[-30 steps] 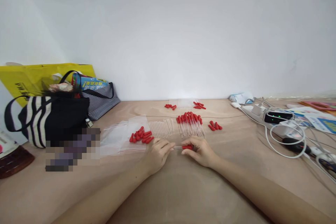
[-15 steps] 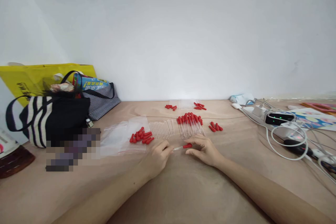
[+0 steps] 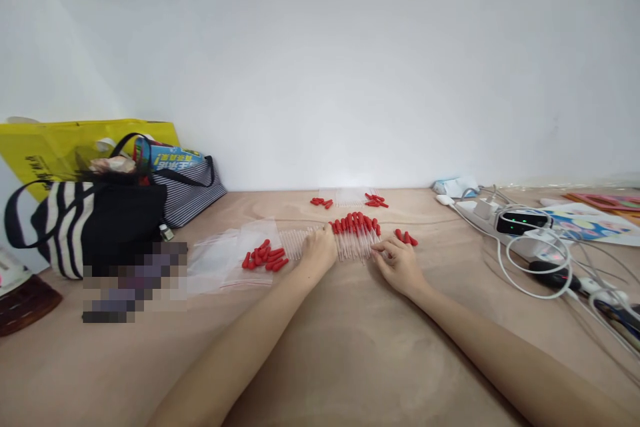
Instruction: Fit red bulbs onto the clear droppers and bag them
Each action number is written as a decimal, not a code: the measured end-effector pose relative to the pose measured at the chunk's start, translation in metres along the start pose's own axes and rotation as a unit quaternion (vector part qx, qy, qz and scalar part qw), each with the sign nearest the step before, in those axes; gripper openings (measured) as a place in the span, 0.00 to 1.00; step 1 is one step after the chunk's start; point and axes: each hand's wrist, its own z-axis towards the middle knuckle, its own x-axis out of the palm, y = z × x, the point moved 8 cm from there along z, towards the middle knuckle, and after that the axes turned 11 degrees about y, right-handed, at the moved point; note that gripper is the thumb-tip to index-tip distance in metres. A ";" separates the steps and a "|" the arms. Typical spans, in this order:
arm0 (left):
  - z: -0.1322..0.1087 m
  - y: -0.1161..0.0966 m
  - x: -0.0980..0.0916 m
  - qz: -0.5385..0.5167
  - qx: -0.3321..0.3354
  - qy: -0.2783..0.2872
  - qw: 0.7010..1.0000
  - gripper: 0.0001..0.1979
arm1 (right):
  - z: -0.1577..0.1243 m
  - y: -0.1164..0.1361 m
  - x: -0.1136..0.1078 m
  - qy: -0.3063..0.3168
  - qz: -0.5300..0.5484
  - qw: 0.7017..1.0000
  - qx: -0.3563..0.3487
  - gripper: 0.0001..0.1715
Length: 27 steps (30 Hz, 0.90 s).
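Observation:
My left hand [image 3: 321, 250] reaches over the left end of a row of droppers [image 3: 356, 237], thin clear tubes with red rubber bulbs at the far ends. Its fingers are pinched, and a bit of red bulb shows at the fingertips, apparently from a dropper [image 3: 331, 226] mostly hidden by the hand. Low at the right side of the row, my right hand [image 3: 401, 267] has thumb and forefinger close together by the tube ends; what lies between them is hidden. Bare tubes [image 3: 295, 244] lie left of my left hand. Loose red bulbs [image 3: 264, 255] rest on clear plastic bags [image 3: 215, 263].
More red bulbs [image 3: 406, 237] lie right of the row. Behind it are small bulbs [image 3: 377, 200] and a clear bag [image 3: 345, 195] against the wall. Bags [image 3: 120, 227] stand at the left. A power strip [image 3: 487, 210] and looping white cables [image 3: 520, 290] cover the right.
The dropper held between both hands in front is gone from there. My left hand has moved forward to the row's left end; my right hand has shifted slightly right and forward.

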 end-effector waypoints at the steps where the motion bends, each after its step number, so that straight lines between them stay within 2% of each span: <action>1: 0.002 -0.002 0.001 -0.002 -0.004 0.007 1.000 0.11 | 0.000 0.000 0.000 0.002 -0.008 1.000 0.007 0.08; 8: 0.005 -0.009 0.011 -0.017 -0.017 0.035 0.999 0.11 | 0.000 0.000 0.001 0.015 -0.043 0.998 0.049 0.09; 12: 0.005 0.001 0.010 -0.026 -0.018 0.035 0.999 0.09 | 0.002 -0.006 -0.004 0.014 -0.077 0.994 0.075 0.10; 15: 0.008 0.023 0.001 -0.031 -0.047 0.025 0.998 0.09 | 0.007 -0.024 -0.013 0.007 -0.124 0.984 0.128 0.11; 19: 0.014 0.051 -0.007 -0.027 -0.098 0.016 0.995 0.08 | 0.013 -0.057 -0.023 0.006 -0.185 0.954 0.237 0.14; 22: 0.020 0.053 -0.005 -0.019 -0.110 0.025 0.993 0.09 | 0.017 -0.074 -0.021 0.028 -0.208 0.935 0.285 0.17; 27: 0.026 0.041 0.004 -0.003 -0.113 0.049 0.992 0.10 | 0.020 -0.082 -0.015 0.064 -0.226 0.922 0.307 0.18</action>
